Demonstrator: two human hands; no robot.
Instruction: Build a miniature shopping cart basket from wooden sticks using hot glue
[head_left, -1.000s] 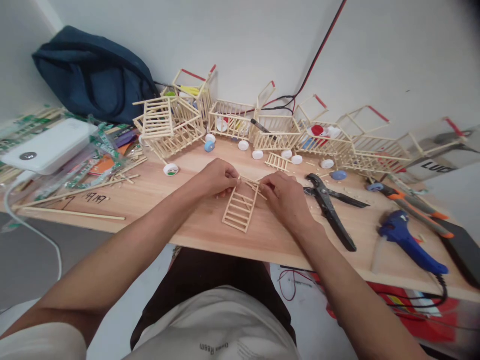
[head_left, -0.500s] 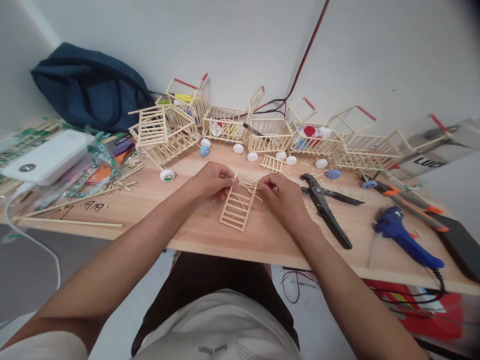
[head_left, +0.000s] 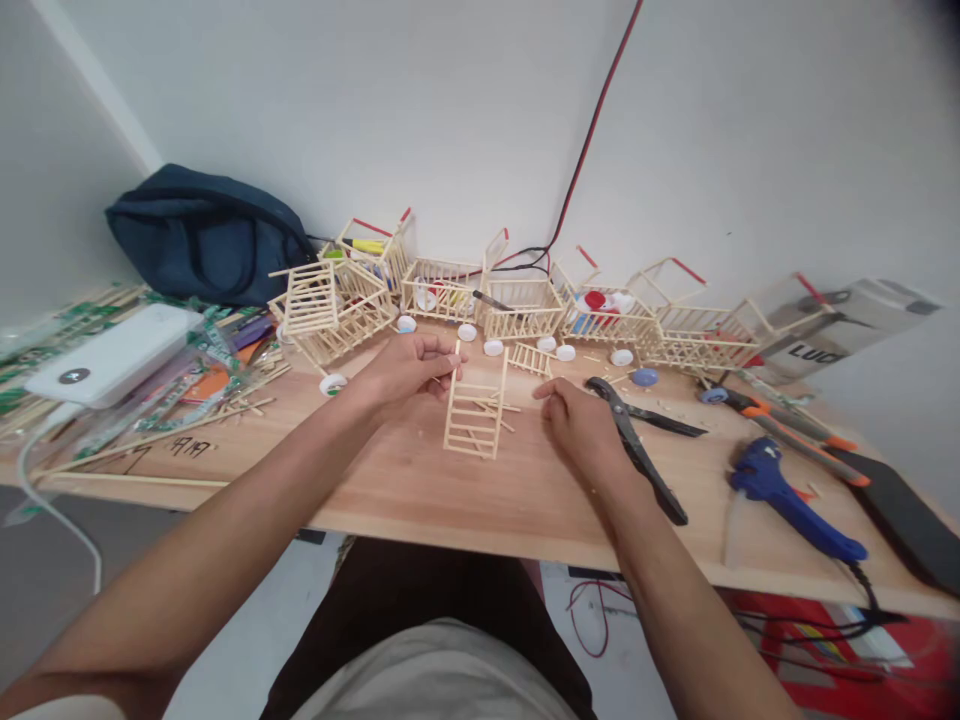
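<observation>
A small ladder-like frame of wooden sticks (head_left: 475, 410) stands tilted on the wooden table (head_left: 420, 480), its top end raised. My left hand (head_left: 405, 370) pinches the frame's upper left rail. My right hand (head_left: 577, 425) rests on the table just right of the frame, fingers curled loosely, apart from it; whether it holds anything I cannot make out. A few loose sticks (head_left: 501, 408) lie under the frame.
Several stick-built carts (head_left: 517, 300) and bottle caps (head_left: 491, 347) line the wall. Black pliers (head_left: 637, 445), an orange-handled tool (head_left: 795, 430) and a blue glue gun (head_left: 787, 495) lie to the right. A dark bag (head_left: 202, 235), a white box (head_left: 112, 350) and stick packets are at left.
My right hand has let go of the frame and dropped to the table beside it. My left hand has lifted the frame's top end. The view has tilted upward.
</observation>
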